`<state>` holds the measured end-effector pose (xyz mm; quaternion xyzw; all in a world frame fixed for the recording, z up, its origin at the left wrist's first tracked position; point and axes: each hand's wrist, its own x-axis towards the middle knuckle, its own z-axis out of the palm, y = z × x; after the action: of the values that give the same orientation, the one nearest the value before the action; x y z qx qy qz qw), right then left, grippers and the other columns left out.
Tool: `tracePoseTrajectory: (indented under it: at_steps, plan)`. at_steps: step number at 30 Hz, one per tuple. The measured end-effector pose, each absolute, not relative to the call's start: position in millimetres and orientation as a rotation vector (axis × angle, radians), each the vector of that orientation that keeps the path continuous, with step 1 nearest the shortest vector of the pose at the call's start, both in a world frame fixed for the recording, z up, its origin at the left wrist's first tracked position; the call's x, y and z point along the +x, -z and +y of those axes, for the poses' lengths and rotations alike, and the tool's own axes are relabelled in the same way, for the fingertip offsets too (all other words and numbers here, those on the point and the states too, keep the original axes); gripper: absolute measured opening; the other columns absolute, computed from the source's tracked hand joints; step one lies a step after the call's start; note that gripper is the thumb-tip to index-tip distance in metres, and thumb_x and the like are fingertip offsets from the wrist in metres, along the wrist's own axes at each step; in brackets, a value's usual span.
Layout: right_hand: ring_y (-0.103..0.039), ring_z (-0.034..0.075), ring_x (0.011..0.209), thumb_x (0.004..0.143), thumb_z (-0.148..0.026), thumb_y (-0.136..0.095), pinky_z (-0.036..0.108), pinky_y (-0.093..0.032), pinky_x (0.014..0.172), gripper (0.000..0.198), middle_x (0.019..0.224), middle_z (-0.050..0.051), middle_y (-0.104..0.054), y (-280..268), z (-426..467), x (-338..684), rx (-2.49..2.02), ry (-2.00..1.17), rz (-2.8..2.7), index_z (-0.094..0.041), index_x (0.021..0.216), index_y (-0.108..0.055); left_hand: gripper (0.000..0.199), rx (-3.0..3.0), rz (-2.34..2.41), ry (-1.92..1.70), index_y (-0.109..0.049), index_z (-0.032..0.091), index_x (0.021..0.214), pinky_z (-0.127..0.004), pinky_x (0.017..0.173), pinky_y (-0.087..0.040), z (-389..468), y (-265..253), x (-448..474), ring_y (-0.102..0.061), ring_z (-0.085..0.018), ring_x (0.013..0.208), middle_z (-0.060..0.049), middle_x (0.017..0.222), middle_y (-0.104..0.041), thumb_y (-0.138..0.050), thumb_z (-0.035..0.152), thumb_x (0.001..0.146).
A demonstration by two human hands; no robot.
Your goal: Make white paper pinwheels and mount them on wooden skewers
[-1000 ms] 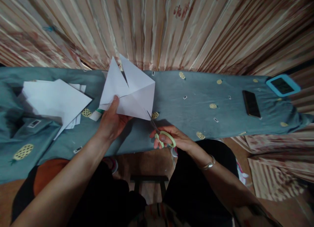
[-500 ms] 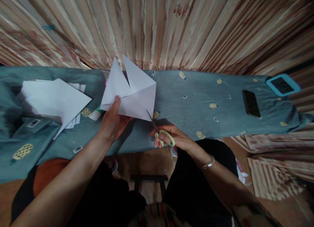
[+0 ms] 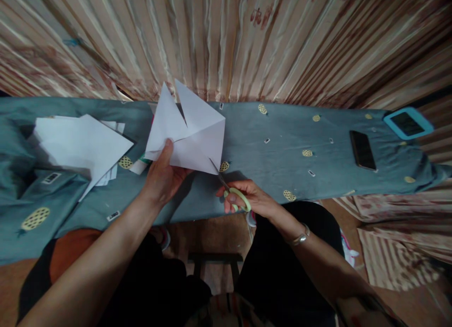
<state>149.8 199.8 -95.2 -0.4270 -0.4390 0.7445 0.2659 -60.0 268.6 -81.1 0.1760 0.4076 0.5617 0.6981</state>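
Left hand on my feed is pinching a creased white sheet, thumb flat on top and fingers tucked underneath, so it's definitely gripping. The sheet is out in front of the body, a bit left of centre, over the green-blue cloth, and it looks lifted off it. My guess on why: a raised edge leaves room for the lower blade, and the thumb stops the folds from flopping around. Far side of the sheet is split by a slit into two points, which is probably why the grip sits on the near left part. Right hand is closed around the scissors, fingers at the pale green handles, blades angled up and left across the near right corner of the paper. One blade shows on top; I can't tell from up here how far the blades are parted or whether they've bitten through. Hands are well apart, which I'd say is just sensible around steel. The pile of white paper lies to the left, on the paper-holding side, so I reckon it's handy there without crowding the scissors. The phone and the blue-framed device are way off to the right near the cloth's far end, nicely clear of both elbows.
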Motion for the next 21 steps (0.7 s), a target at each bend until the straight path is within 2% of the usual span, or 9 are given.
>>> tracePoseTrajectory:
  at_steps: [4,8,14,18,21]
  plan:
    - [-0.058,0.007,0.056,0.07,-0.06,-0.08,0.02,-0.049,0.056,0.052,0.066,-0.003,-0.068,96,200,149,-1.163,-2.026,-1.161,-0.015,0.095,-0.068,0.012,0.365,0.909,-1.253,-0.07,0.027,0.102,-0.032,0.077,-0.061,267,76,-59,-0.068,-0.019,0.094,0.001,0.101,-0.075,-0.061,0.03,0.094]
    - [-0.059,0.008,0.056,0.069,-0.058,-0.081,0.021,-0.05,0.057,0.051,0.066,-0.003,-0.067,98,201,149,-1.17,-2.031,-1.159,-0.016,0.095,-0.069,0.018,0.361,0.886,-1.235,-0.068,0.022,0.101,-0.031,0.082,-0.059,265,70,-59,-0.065,-0.015,0.093,0.004,0.099,-0.075,-0.052,0.029,0.101]
    - [-0.058,0.006,0.055,0.067,-0.058,-0.082,0.019,-0.048,0.055,0.051,0.065,-0.004,-0.067,98,203,148,-1.195,-2.048,-1.153,-0.016,0.092,-0.068,0.02,0.35,0.919,-1.265,-0.068,0.021,0.106,-0.028,0.077,-0.06,266,67,-58,-0.064,-0.013,0.091,0.004,0.1,-0.074,-0.048,0.024,0.102]
    - [-0.057,0.005,0.054,0.069,-0.054,-0.082,0.018,-0.045,0.054,0.044,0.062,-0.006,-0.065,99,205,144,-1.149,-2.039,-1.165,-0.016,0.087,-0.068,0.017,0.427,0.95,-1.289,-0.068,0.021,0.103,-0.025,0.069,-0.062,267,68,-59,-0.064,-0.014,0.088,0.003,0.102,-0.074,-0.057,0.012,0.093]
    - [-0.057,0.005,0.055,0.07,-0.051,-0.083,0.018,-0.045,0.055,0.041,0.063,-0.006,-0.064,103,206,142,-1.143,-2.041,-1.165,-0.017,0.087,-0.069,0.038,0.541,0.99,-1.266,-0.067,0.024,0.103,-0.021,0.066,-0.061,267,66,-58,-0.065,-0.013,0.086,0.005,0.099,-0.074,-0.066,-0.002,0.076]
